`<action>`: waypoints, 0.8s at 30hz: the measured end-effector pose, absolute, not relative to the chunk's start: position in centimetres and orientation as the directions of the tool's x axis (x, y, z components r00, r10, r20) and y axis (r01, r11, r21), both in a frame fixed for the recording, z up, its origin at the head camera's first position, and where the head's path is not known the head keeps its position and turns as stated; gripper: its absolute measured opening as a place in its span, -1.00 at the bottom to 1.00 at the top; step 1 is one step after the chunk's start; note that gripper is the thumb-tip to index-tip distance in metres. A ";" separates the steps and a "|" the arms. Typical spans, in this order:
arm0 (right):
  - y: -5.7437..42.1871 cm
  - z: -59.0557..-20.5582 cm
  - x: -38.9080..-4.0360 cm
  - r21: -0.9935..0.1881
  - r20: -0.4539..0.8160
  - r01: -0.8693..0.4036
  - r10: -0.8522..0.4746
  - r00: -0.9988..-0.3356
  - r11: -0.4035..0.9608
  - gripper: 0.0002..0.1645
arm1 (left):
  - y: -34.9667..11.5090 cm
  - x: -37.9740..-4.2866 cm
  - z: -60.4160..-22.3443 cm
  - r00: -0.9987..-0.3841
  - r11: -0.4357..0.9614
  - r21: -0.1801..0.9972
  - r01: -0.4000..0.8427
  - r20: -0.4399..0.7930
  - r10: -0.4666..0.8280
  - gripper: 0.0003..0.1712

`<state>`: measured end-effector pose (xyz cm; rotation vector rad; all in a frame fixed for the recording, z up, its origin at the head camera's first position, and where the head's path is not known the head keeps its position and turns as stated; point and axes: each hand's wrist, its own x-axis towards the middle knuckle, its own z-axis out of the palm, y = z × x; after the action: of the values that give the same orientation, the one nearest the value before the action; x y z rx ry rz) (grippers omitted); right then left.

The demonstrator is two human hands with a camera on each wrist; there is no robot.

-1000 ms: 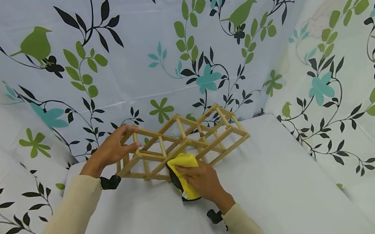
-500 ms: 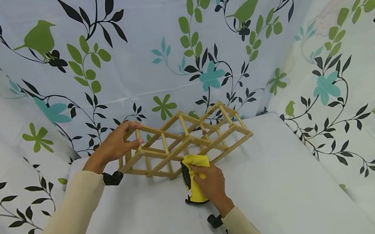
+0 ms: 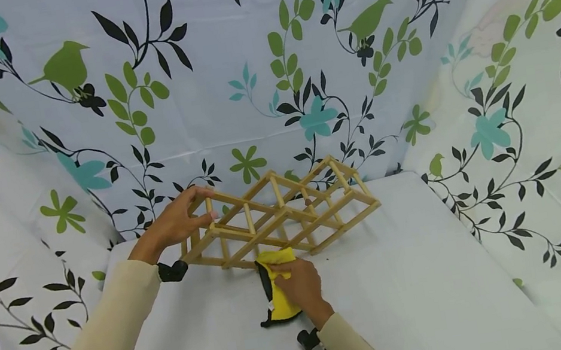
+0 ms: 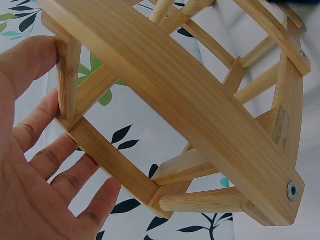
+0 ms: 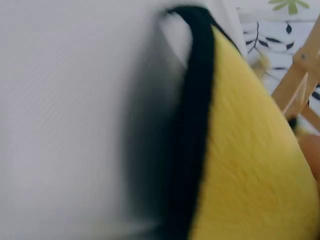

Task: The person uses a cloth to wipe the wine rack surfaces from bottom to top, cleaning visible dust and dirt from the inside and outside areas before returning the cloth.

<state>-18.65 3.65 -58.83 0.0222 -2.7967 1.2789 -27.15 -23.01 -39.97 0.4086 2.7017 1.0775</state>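
A folding wooden lattice rack (image 3: 249,219) made of crossed slats and dowels stands toward the back of the white table. My left hand (image 3: 170,221) grips its left end; the left wrist view has the thumb and fingers around an end dowel, beside a broad slat (image 4: 170,95) with a metal pin at its end. In front of the rack's lower middle, my right hand (image 3: 302,286) holds a yellow cloth (image 3: 285,306) with a black border. The cloth's top overlaps the lower slats in the head view. Up close, the right wrist view is filled by the cloth's fuzzy yellow side (image 5: 245,150), its dark edge blurred.
The white table surface (image 3: 410,276) spreads in front and to the right. A curtain (image 3: 215,100) printed with leaves, birds and flowers hangs right behind the rack, with more of it on both sides.
My right hand and the cloth shifted right along the rack's lower slats, then back left and nearer to me. The left hand keeps its grip on the rack's end.
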 end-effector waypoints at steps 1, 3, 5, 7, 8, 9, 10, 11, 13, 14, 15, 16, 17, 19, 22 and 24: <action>3.4 -58.7 -18.7 -0.750 0.028 -0.038 -0.026 -0.999 0.661 -0.59 | -23.1 -27.1 -40.0 -0.941 0.694 0.697 0.179 -0.085 0.327 -0.34; 2.8 -58.4 -18.8 -0.728 -0.012 -0.076 -0.123 -0.992 0.681 -0.59 | -23.1 -27.2 -40.1 -0.940 0.693 0.697 0.181 -0.085 0.331 -0.32; 2.3 -57.7 -18.6 -0.704 0.027 -0.173 -0.217 -0.976 0.688 -0.58 | -23.1 -27.2 -40.1 -0.937 0.689 0.700 0.188 -0.082 0.339 -0.31; 1.7 -57.2 -18.4 -0.644 0.124 -0.322 -0.320 -0.939 0.694 -0.55 | -23.1 -27.3 -40.2 -0.937 0.689 0.699 0.189 -0.082 0.340 -0.30; 1.3 -57.0 -18.3 -0.603 0.177 -0.403 -0.377 -0.909 0.688 -0.54 | -23.1 -27.3 -40.2 -0.937 0.691 0.698 0.190 -0.081 0.339 -0.31; 0.9 -56.8 -18.3 -0.554 0.234 -0.482 -0.429 -0.873 0.678 -0.53 | -23.1 -27.4 -40.1 -0.939 0.693 0.696 0.189 -0.079 0.336 -0.31; 0.4 -56.7 -18.4 -0.508 0.280 -0.545 -0.470 -0.837 0.667 -0.53 | -23.1 -27.3 -40.1 -0.940 0.694 0.694 0.190 -0.076 0.333 -0.32; -0.1 -56.6 -18.5 -0.463 0.320 -0.596 -0.503 -0.803 0.656 -0.53 | -23.2 -27.3 -40.0 -0.942 0.697 0.692 0.187 -0.075 0.328 -0.34; -1.0 -56.7 -18.9 -0.439 0.339 -0.612 -0.510 -0.791 0.658 -0.55 | -23.2 -27.2 -39.9 -0.944 0.696 0.695 0.182 -0.073 0.321 -0.37; -1.3 -56.9 -19.1 -0.457 0.322 -0.585 -0.488 -0.811 0.670 -0.56 | -23.1 -27.2 -39.9 -0.944 0.694 0.697 0.182 -0.073 0.321 -0.38; -1.5 -57.1 -19.3 -0.480 0.291 -0.536 -0.450 -0.844 0.694 -0.58 | -23.1 -27.2 -39.9 -0.944 0.691 0.700 0.182 -0.073 0.323 -0.39; -1.5 -57.4 -19.4 -0.508 0.248 -0.467 -0.396 -0.884 0.724 -0.59 | -23.0 -27.2 -39.8 -0.942 0.689 0.702 0.183 -0.074 0.326 -0.39; -1.4 -57.7 -19.4 -0.533 0.202 -0.392 -0.337 -0.919 0.749 -0.61 | -22.9 -27.2 -39.8 -0.942 0.687 0.703 0.183 -0.075 0.328 -0.39; -1.1 -58.1 -19.1 -0.574 0.126 -0.268 -0.239 -0.963 0.774 -0.61 | -22.7 -27.2 -39.8 -0.939 0.686 0.702 0.191 -0.073 0.336 -0.37; -0.7 -57.7 -18.4 -0.579 0.152 -0.298 -0.258 -0.954 0.759 -0.57 | -22.7 -27.2 -39.9 -0.940 0.691 0.696 0.195 -0.069 0.335 -0.36; -0.8 -57.0 -17.8 -0.569 0.230 -0.417 -0.349 -0.908 0.709 -0.56 | -22.9 -27.3 -40.0 -0.942 0.697 0.689 0.196 -0.066 0.330 -0.37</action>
<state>-17.83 -0.79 -57.01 0.6310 -2.8056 0.9734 -27.25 -22.94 -40.04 0.4263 2.7206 1.0733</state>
